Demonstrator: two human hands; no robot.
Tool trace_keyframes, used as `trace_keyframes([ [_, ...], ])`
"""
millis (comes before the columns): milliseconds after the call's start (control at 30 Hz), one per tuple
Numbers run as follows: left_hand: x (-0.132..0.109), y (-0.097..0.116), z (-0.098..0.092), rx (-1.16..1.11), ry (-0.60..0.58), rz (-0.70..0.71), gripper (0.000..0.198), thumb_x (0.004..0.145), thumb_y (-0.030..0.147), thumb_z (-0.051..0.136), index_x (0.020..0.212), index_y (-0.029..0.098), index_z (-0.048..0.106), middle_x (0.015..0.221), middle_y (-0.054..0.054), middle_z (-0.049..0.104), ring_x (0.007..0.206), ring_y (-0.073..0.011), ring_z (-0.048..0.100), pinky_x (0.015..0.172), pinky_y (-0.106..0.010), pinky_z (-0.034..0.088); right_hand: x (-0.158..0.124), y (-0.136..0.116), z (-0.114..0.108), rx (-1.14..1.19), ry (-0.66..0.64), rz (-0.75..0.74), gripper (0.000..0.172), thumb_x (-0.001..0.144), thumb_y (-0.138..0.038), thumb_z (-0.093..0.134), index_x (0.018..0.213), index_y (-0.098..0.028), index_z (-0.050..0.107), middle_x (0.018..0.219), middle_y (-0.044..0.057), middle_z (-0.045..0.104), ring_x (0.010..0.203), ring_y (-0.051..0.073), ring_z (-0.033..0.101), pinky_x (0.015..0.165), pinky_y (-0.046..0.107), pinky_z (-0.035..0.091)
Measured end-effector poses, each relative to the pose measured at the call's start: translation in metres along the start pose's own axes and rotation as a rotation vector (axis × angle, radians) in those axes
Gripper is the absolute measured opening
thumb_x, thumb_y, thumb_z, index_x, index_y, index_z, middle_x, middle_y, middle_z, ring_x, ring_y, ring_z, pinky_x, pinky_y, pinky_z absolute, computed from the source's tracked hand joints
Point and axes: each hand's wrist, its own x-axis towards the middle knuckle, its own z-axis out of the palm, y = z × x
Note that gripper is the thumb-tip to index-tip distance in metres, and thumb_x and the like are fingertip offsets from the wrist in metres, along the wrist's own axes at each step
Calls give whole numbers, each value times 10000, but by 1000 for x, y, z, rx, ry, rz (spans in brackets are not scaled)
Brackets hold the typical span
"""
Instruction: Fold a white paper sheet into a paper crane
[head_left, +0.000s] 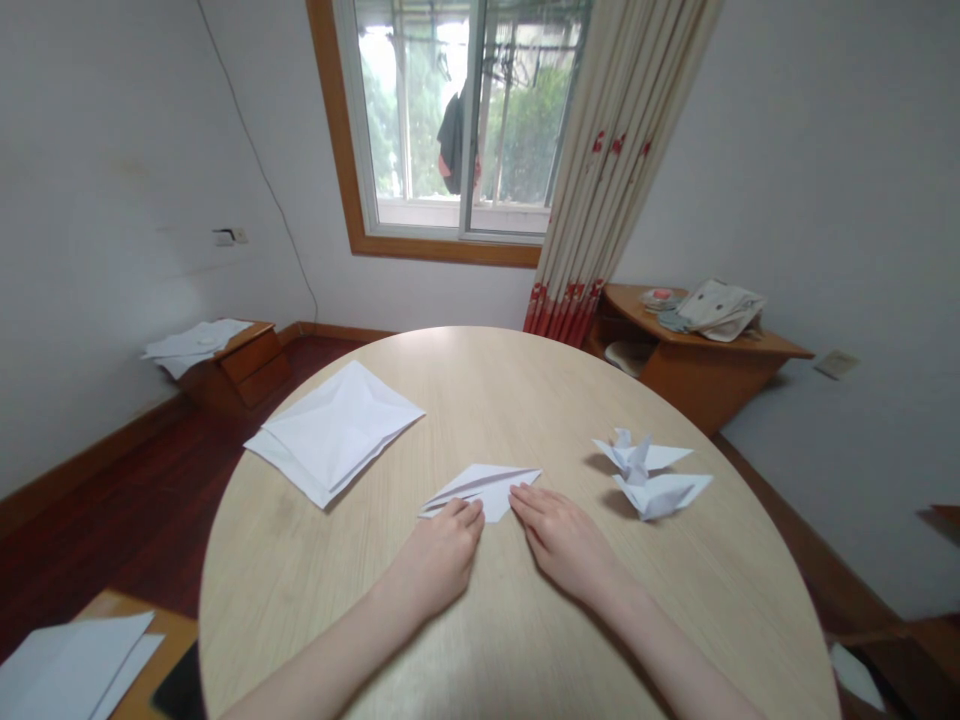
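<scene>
Folded white paper (480, 490) sat mid-table, left hand (439, 560) & right hand (566, 540) flat, fingers together, tips just on its edges, not clamped. Origami cranes (649, 475) to the right, bigger folded sheet (334, 430) left, on a round wood table (510, 370), window (442, 130) top centre.

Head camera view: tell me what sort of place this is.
Most likely a room in a private home: a round light wood-grain table stands on a dark red wooden floor, beside a window with a red-patterned curtain and a dark garment hanging outside.
</scene>
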Motion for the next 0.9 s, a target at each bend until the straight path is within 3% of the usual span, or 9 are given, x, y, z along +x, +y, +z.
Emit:
trace_keyframes([
  [167, 0, 1, -3, 5, -11, -18, 368, 855, 33, 422, 1161, 108, 611, 1284, -132, 608, 1138, -267, 560, 901, -371, 516, 0, 2, 2, -25, 8, -1, 449, 830, -23, 425, 1218, -100, 638, 1260, 154, 631, 1174, 264, 595, 990, 436, 481],
  [467, 2, -5, -4, -23, 43, -57, 192, 905, 114, 456, 918, 153, 644, 999, -92, 669, 976, -237, 615, 822, -341, 517, -3, -10, -2, -96, 20, -43, 362, 845, -58, 514, 1155, -155, 672, 1170, 167, 678, 1087, 286, 634, 904, 444, 513],
  [700, 4, -10, -1, 25, 78, -28, 186, 935, 139, 463, 888, 167, 641, 950, -72, 674, 889, -213, 631, 755, -307, 501, -2, -14, 2, -34, 22, -105, 465, 795, -5, 434, 1190, -122, 649, 1256, 147, 637, 1178, 245, 588, 967, 396, 487],
  [900, 4, -11, 0, 38, 71, -9, 180, 932, 115, 477, 860, 170, 632, 850, -50, 667, 791, -198, 644, 684, -291, 484, -3, -18, -8, -22, -28, -63, 376, 815, -33, 449, 1073, -171, 686, 1149, 113, 697, 1013, 234, 663, 866, 359, 503],
])
